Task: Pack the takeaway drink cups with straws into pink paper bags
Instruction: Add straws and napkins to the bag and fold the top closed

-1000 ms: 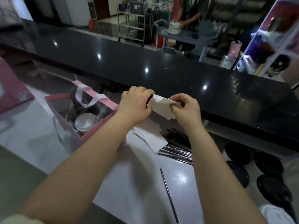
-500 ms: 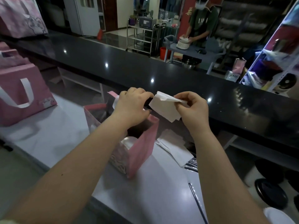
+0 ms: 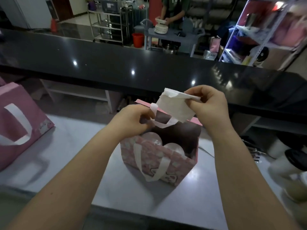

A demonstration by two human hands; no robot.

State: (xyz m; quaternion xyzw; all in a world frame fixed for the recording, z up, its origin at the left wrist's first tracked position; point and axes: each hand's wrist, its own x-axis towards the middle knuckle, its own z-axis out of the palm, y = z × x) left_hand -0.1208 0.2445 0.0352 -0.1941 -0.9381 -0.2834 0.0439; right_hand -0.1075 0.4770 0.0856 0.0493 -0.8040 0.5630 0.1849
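Pink bag (image 3: 179, 165): sliding closer.
Left hand (image 3: 132, 120): pinching handle (image 3: 163, 125).
Right hand (image 3: 209, 105): pinching napkin (image 3: 174, 108).
Handling: likely flimsy; handles being safest.

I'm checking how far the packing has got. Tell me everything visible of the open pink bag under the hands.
The pink paper bag stands upright and open on the pale counter, below both hands. Its near side has a pale printed pattern and a flat white handle hanging down. The left hand pinches the far handle up. Two domed cup lids show inside. The right hand holds a white napkin over its mouth.
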